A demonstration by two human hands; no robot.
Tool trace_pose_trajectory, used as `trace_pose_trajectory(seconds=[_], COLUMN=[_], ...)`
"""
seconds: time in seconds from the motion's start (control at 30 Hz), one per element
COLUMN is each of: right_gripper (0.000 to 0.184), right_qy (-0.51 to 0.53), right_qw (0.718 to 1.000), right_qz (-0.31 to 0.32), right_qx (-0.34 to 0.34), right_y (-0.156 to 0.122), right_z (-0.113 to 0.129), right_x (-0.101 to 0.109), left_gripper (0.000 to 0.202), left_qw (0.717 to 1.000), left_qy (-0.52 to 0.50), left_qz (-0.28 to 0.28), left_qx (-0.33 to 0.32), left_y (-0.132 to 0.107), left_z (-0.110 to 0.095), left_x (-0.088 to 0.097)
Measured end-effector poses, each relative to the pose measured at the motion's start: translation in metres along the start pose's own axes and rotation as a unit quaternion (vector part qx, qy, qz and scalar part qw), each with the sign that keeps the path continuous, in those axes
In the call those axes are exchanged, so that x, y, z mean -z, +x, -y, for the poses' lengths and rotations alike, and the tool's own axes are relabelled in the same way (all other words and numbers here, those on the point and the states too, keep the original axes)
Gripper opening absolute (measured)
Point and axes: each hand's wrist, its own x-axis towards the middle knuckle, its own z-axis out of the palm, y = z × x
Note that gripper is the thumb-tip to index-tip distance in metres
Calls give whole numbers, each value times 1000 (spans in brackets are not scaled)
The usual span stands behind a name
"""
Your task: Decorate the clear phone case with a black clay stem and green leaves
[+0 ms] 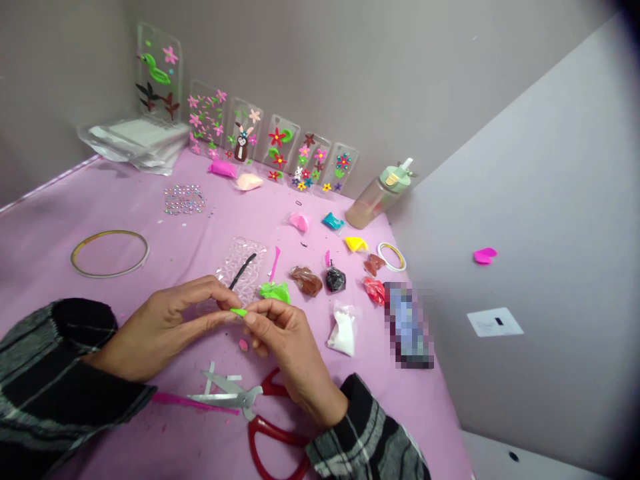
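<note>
While left hand (175, 317) and right hand (287, 340) pinch green piece (239, 312) between closed fingertips, above table (390, 387) beyond scissors (245, 399), light, even pressure seems wise: likely soft, easily squashed.

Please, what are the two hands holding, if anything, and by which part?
A small green piece: the left hand pinches its left end, the right hand its right end.
</note>
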Motion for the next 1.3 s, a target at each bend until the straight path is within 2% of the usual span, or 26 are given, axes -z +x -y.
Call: trace_pose_trajectory(seconds=[0.2, 0.33, 0.5, 0.63, 0.77, 0.93, 1.13, 1.3], right_gripper=[45, 44, 43, 45, 45, 49, 47, 47], right_qy=[-1, 6, 9, 8, 13, 14, 15, 13], right_qw=[1000, 1000, 1000, 1000, 1000, 1000, 1000, 1000], right_qz=[-3, -2, 0, -1, 6, 8, 9, 9], right_qx=[-7, -2, -7, -7, -8, 0, -4, 0], right_y=[0, 0, 0, 0, 1, 2, 1, 1], right_z=[0, 1, 0, -1, -2, -3, -3, -2], right_x=[0, 0, 0, 1, 1, 2, 2, 3], left_gripper=[17, 13, 16, 22, 26, 32, 19, 11], left_qw=[1000, 999, 1000, 1000, 999, 999, 998, 998], left_qy=[-11, -18, -19, -17, -23, -7, -15, -22], left_qz=[-7, -29, -8, -24, 10, 7, 22, 3], left_qx=[-17, -4, -11, -3, -36, -41, -50, -52], left_y=[-1, -1, -2, -1, 0, -1, -1, 0], left_z=[2, 2, 2, 2, 1, 4, 4, 4], left_x=[-1, -1, 0, -1, -1, -1, -1, -1])
